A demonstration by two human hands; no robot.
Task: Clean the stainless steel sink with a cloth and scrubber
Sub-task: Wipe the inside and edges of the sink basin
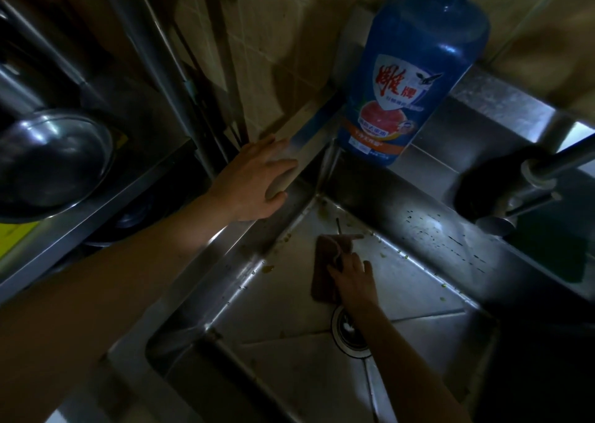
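Right hand point(352, 276) apparently grips cloth point(326, 268) in sink point(289, 310); left hand point(254, 181) rests flat.

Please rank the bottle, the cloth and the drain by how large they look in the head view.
1. bottle, by far, though it stands nearest the camera.
2. cloth, partly under the right hand.
3. drain, partly hidden by the forearm, so this rank is unsure.
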